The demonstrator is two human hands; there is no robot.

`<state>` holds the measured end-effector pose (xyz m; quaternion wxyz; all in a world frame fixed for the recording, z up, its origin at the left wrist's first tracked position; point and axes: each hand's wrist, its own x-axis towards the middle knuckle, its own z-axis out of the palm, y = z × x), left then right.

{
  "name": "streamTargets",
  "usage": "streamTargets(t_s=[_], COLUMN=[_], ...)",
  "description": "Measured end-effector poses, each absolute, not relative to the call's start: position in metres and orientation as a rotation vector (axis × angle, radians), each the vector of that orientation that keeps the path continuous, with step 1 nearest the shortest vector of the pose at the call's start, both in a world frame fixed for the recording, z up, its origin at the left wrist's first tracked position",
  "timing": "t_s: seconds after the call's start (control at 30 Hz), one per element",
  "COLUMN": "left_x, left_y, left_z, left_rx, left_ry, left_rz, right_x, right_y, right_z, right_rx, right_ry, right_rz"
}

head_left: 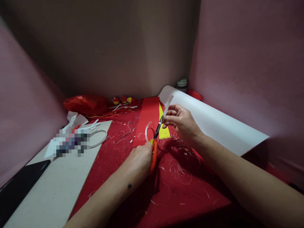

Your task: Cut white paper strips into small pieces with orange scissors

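Orange-handled scissors (pixel 155 155) are in my left hand (pixel 142 156), its fingers closed around the handles, the dark blades pointing up and away. My right hand (pixel 179 120) pinches a narrow white paper strip (pixel 168 104) between thumb and fingers. The blade tips meet the strip just left of those fingers, and a thin white curl (pixel 147 129) hangs left of the blades. Beneath the scissors lies a sheet of red corrugated paper (pixel 149 110), with a yellow corrugated sheet (pixel 164 134) partly under it.
Thin white offcuts (pixel 181 172) litter the red cloth (pixel 128 126). A curved white sheet (pixel 213 117) stands at right before a lidded container (pixel 182 84). At the back are a red plastic bag (pixel 85 104) and small red-yellow figures (pixel 123 99). A pale board (pixel 71 177) bears a black device (pixel 26 182).
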<state>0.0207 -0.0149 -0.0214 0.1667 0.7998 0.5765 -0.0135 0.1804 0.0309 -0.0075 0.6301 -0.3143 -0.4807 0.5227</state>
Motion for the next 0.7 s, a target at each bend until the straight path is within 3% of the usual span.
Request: streamTargets(t_s=[0.7], left_x=[0.013], left_y=[-0.012], left_z=[-0.040], left_rx=[2.258], left_ry=[1.592], left_rz=[0.138], right_x=[0.180], right_y=[0.032], right_z=[-0.013], right_rx=[-0.657], right_ry=[-1.161], right_rz=[1.210])
